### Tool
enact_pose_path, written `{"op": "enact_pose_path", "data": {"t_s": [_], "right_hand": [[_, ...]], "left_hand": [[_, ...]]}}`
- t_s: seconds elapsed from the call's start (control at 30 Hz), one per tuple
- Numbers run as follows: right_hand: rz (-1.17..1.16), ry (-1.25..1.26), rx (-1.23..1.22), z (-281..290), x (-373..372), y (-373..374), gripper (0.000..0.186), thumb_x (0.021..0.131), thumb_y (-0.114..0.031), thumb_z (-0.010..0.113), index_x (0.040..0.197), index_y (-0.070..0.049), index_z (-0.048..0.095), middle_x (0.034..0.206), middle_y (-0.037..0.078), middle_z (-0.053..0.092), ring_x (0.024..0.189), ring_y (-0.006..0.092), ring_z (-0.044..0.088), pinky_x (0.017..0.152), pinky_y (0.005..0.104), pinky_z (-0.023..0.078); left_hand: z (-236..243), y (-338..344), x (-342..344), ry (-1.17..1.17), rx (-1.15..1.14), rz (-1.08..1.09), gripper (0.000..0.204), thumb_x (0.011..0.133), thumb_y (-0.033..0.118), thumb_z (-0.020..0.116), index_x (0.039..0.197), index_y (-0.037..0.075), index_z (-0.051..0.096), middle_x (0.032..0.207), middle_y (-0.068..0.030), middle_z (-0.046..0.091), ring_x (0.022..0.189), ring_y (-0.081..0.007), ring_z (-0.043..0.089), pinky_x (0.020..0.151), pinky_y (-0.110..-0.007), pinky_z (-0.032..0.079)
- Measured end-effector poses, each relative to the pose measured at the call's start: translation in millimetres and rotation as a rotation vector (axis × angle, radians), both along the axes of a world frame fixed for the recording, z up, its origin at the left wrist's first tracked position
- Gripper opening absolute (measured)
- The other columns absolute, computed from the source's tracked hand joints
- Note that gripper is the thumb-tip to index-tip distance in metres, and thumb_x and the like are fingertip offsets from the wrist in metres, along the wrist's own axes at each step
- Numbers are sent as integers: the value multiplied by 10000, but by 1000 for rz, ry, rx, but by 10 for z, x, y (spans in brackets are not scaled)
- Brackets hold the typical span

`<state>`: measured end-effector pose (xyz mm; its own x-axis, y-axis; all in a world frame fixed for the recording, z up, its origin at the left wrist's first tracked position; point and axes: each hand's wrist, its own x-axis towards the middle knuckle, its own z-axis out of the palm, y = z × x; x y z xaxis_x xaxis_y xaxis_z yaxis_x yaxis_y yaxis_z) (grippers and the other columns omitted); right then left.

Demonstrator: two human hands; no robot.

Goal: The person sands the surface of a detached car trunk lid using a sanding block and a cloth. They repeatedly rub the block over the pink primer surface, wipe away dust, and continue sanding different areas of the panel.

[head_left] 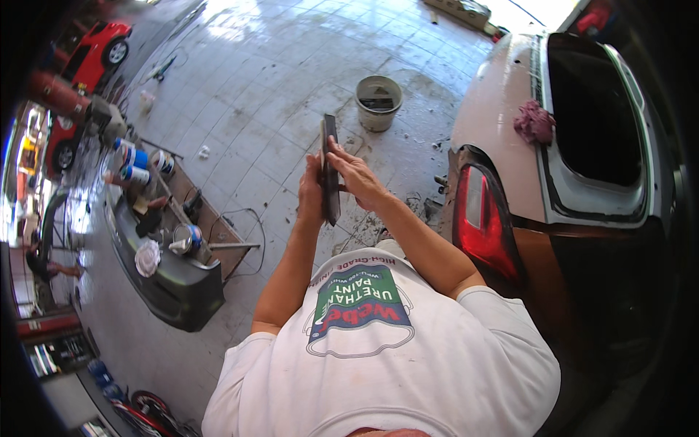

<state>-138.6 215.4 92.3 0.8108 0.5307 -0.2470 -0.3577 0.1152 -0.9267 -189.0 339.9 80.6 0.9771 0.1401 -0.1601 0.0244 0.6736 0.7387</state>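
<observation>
A long, dark, narrow flat block [330, 204] is held upright lengthwise between my hands, at the middle of the view. My left hand [312, 188] grips it from the left side, fingers partly hidden behind it. My right hand [358, 178] is on its right side, fingers pressed on the face and edge. Beyond them, a bucket [378, 118] with dark contents stands on the tiled floor. To my right is a light pink car body [488, 109] with a red tail light [480, 218], a dark window opening and a crumpled pink cloth [534, 122] on it.
At left, a grey bumper [175, 291] lies on a low stand [226, 246] with several cans [135, 159], beside a cable [258, 226]. Red cars [91, 54] and a red wheeled machine [149, 409] are farther off. Debris lies near the pink car.
</observation>
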Motion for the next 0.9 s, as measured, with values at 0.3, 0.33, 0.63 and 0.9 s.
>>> {"op": "enact_pose_path", "data": {"t_s": [0.3,0.33,0.63,0.9], "right_hand": [[-418,-578,-397,77,445,-937,934,1008,-365,795,1734,-142,251,1618,246,525,1518,269,476,1152,356,454],[-410,-471,-328,71,506,-1074,980,989,-389,809,1739,-154,224,1573,251,559,1483,297,513,1136,371,473],[-701,-381,-421,262,799,-1848,1272,753,-271,862,1695,89,87,1476,337,540,1305,384,628,1101,405,524],[-983,-342,-493,-62,1244,-2004,1251,796,-394,891,1643,172,166,1485,406,489,1382,456,560,1160,417,473]], "left_hand": [[199,-940,641,-50,-157,-267,802,1133,657,336,1551,-9,497,1443,-166,645,1280,-242,667,1077,-375,548],[91,-977,735,-62,-130,-322,796,1133,657,341,1539,-6,513,1415,-155,660,1250,-229,679,1053,-364,558],[204,-1623,1359,-338,449,-357,663,1176,487,399,1562,-42,504,1582,-184,529,1389,-232,568,1154,-377,465],[275,-1801,1803,-406,845,-476,724,1158,516,415,1668,5,364,1647,-254,471,1511,-335,476,1250,-399,348]]}}
